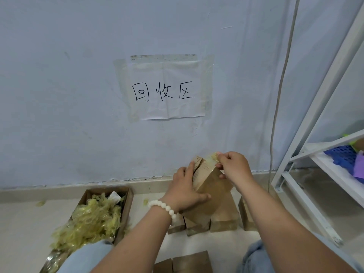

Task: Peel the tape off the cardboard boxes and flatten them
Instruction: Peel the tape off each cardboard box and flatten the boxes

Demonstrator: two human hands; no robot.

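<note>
Fingers (221, 157) of the right hand (235, 167) are pinched together on a lifted end of yellowish tape (210, 157) at the top corner of a small cardboard box (211, 187). That box is off the floor, just under and to the left of the pinch. The left hand (185, 191) clamps it, with its fingers curled over the torn top flap and its thumb across the near face.

The likeliest trouble, as I judge it, is the tape itself. It looks thin and crinkled where it is gripped, so a sharp or sideways pull may snap it at the pinch. That would leave a stub stuck flat to the board, hard to pick up again. A pull straight away from the face may also strip the paper skin off the cardboard, which looks ragged beside the left fingertips.

If the tape holds firm, the pull goes into the box. A one-handed hold on a smooth face could let it twist or slip down onto the taped boxes (224, 221) standing below the fingers and topple them. Freed tape may cling to the fingers rather than drop into the carton of tape scraps (127, 203), down and well to the left.
</note>
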